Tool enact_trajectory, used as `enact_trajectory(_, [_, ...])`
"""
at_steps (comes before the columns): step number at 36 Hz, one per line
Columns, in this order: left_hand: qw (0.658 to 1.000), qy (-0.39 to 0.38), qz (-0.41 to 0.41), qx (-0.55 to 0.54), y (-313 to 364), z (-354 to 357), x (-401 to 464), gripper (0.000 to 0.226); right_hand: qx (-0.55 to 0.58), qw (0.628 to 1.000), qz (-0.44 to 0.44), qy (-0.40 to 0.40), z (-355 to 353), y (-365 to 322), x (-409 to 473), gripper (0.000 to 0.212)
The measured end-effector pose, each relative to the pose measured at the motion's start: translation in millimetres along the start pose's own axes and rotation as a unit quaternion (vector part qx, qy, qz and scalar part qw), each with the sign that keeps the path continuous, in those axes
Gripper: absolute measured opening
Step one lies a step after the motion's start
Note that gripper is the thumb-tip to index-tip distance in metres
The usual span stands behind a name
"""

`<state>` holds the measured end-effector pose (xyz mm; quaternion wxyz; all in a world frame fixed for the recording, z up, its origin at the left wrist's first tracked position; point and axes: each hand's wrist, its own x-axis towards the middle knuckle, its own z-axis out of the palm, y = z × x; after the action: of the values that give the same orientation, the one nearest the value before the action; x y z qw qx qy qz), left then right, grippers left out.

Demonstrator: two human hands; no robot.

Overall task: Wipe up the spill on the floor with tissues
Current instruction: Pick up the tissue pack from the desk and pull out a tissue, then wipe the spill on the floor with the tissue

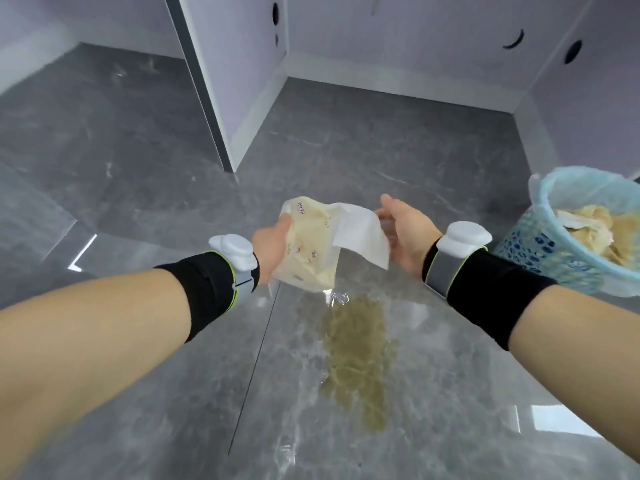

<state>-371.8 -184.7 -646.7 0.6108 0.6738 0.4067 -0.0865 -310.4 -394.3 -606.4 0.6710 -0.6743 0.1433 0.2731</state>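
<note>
A brownish-green spill [358, 358] lies on the grey tiled floor [138, 393] just below my hands. My left hand [272, 249] grips a soft cream tissue pack [308, 252] held above the floor. A white tissue [360, 233] sticks out of the pack's top. My right hand [405, 230] pinches the tissue's far edge with the fingertips, palm turned toward the pack. Both wrists wear black bands with white devices.
A blue patterned waste bin [540, 251] with a pale liner stands at the right, holding stained used tissues [592, 230]. White cabinets [242, 64] and a wall line the back. Grey floor extends to the left and front.
</note>
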Motion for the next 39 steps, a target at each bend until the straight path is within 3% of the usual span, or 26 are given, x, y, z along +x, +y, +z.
enact_trajectory(2, [1.000,0.016,0.010,0.024,3.4,-0.7,1.4,0.060,-0.025,0.996,0.062,-0.053,-2.0,4.8,-3.6,0.061])
enact_trajectory(4, [0.999,0.026,0.009,0.043,3.8,0.3,2.4,0.055,-0.087,0.992,0.058,-0.069,-0.6,10.9,-6.7,0.068])
enact_trajectory(7, [0.997,0.024,0.014,0.074,-1.0,1.0,1.5,0.051,-0.193,0.981,-0.018,-0.001,4.6,19.2,-9.4,0.060])
enact_trajectory(10, [0.995,0.014,0.025,0.100,-6.8,0.0,1.9,0.052,-0.208,0.974,-0.072,0.060,3.5,20.9,-5.6,0.042])
enact_trajectory(15, [0.995,0.027,0.022,0.096,-12.2,-3.0,3.8,0.053,-0.079,0.990,-0.112,0.030,2.7,2.2,-10.1,0.021])
enact_trajectory(19, [0.996,0.047,0.003,0.075,-16.6,-5.1,8.2,0.050,0.031,0.994,-0.106,0.011,-2.5,-12.8,-17.3,0.026])
enact_trajectory(22, [0.995,0.061,0.004,0.075,-16.3,-12.7,14.4,0.065,0.057,0.987,-0.147,0.033,-9.8,-23.8,-22.2,0.022])
enact_trajectory(25, [0.994,0.073,-0.004,0.086,-16.4,-16.5,21.1,0.075,-0.055,0.960,-0.235,0.140,-24.9,-23.4,-21.1,0.010])
enact_trajectory(28, [0.992,0.091,-0.003,0.088,-15.3,-22.9,25.9,0.074,-0.227,0.887,-0.336,0.221,-42.8,-8.7,-12.6,0.014])
enact_trajectory(30, [0.992,0.088,0.010,0.092,-16.0,-27.5,29.8,0.070,-0.291,0.868,-0.349,0.203,-51.6,11.8,-7.9,0.010])
enact_trajectory(36, [0.988,0.096,0.014,0.117,-22.7,-24.3,36.1,0.071,-0.479,0.827,-0.269,0.122,-80.4,128.7,1.7,0.036])
enact_trajectory(39, [0.987,0.099,0.018,0.125,-18.8,-17.5,34.4,0.075,-0.567,0.785,-0.236,0.077,-90.7,170.4,2.3,0.027])
